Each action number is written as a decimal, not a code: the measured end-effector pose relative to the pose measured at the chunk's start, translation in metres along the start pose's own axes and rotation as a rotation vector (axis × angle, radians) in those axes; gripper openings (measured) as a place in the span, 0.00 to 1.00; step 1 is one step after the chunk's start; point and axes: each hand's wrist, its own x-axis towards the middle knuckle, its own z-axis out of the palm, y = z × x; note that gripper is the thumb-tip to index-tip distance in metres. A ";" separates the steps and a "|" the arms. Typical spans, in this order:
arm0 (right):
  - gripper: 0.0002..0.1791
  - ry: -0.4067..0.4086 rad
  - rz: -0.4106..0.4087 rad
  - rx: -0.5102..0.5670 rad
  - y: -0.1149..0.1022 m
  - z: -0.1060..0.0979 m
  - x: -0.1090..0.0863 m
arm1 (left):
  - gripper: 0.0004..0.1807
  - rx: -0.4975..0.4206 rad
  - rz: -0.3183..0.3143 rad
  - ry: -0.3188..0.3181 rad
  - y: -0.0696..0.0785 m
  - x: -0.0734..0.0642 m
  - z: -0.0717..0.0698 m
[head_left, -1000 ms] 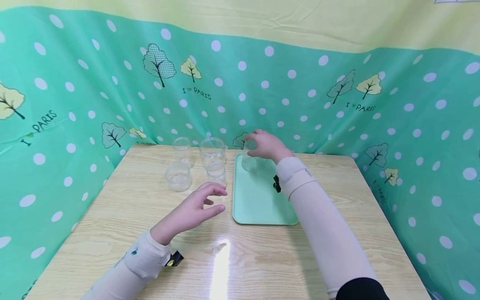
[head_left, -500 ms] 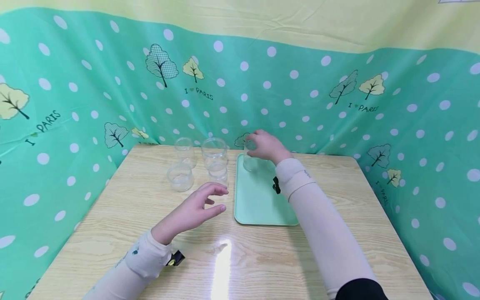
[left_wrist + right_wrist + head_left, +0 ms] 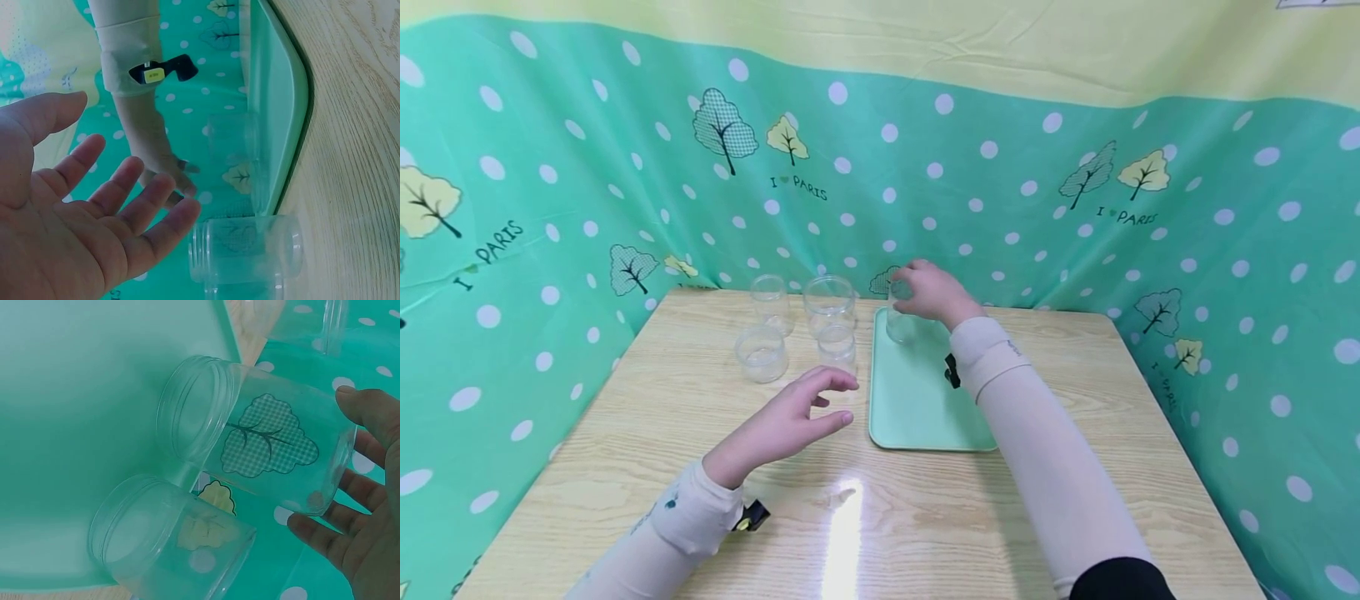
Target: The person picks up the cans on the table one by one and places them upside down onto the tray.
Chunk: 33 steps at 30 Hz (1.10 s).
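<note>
A clear plastic jar (image 3: 269, 437) stands mouth down on the far left part of the green tray (image 3: 925, 417). My right hand (image 3: 936, 292) holds it by its base from above, thumb on one side and fingers on the other. A second clear jar (image 3: 175, 537) stands mouth down beside it on the tray; the hand hides it in the head view. My left hand (image 3: 786, 417) hovers palm inward left of the tray, fingers loosely bent and holding nothing. Just beyond its fingertips stands a small clear jar (image 3: 837, 343), mouth up.
More clear jars stand on the wooden table (image 3: 625, 467) left of the tray: a tall one (image 3: 771, 308), a wide one (image 3: 829, 304) and a low one (image 3: 762, 358). A green dotted curtain (image 3: 1000, 200) closes off the back and sides.
The head view has shifted very slightly. Both hands and the jars otherwise keep their places.
</note>
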 end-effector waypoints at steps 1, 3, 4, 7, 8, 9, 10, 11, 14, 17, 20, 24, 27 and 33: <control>0.31 -0.002 0.002 0.002 0.000 0.000 -0.001 | 0.19 0.002 0.000 -0.003 0.000 0.000 0.000; 0.31 -0.007 0.006 0.002 0.001 -0.001 -0.003 | 0.19 0.002 -0.001 -0.009 0.000 0.001 0.001; 0.32 -0.010 0.006 0.002 0.001 -0.002 -0.004 | 0.18 0.000 -0.003 -0.011 0.000 0.001 0.002; 0.31 -0.001 -0.003 0.019 0.001 -0.004 -0.006 | 0.18 -0.002 -0.004 -0.014 -0.001 0.002 0.003; 0.31 0.006 -0.006 0.024 0.002 -0.005 -0.006 | 0.18 -0.001 -0.003 -0.014 -0.001 0.003 0.003; 0.31 0.012 -0.011 0.029 0.002 -0.006 -0.007 | 0.18 0.000 -0.002 -0.015 -0.002 0.003 0.004; 0.30 0.021 -0.017 0.032 0.002 -0.006 -0.007 | 0.19 0.002 -0.001 -0.014 -0.002 0.003 0.004; 0.30 0.030 -0.022 0.036 0.002 -0.007 -0.008 | 0.19 0.003 -0.001 -0.015 -0.002 0.003 0.004; 0.28 0.063 -0.041 0.039 0.002 -0.010 -0.010 | 0.19 0.004 -0.001 -0.015 -0.003 0.003 0.005; 0.27 0.101 -0.060 0.032 0.001 -0.014 -0.013 | 0.19 0.001 0.004 -0.011 -0.004 0.003 0.006; 0.26 0.137 -0.069 0.022 0.000 -0.019 -0.019 | 0.19 -0.003 0.009 -0.009 -0.005 0.003 0.006; 0.25 0.185 -0.092 0.019 -0.003 -0.028 -0.031 | 0.19 -0.001 0.008 -0.001 -0.006 0.003 0.007; 0.25 0.214 -0.120 0.033 -0.006 -0.034 -0.041 | 0.19 0.002 0.006 0.003 -0.006 0.003 0.007; 0.24 0.257 -0.153 0.066 -0.008 -0.039 -0.062 | 0.19 0.003 0.004 0.000 -0.006 0.004 0.009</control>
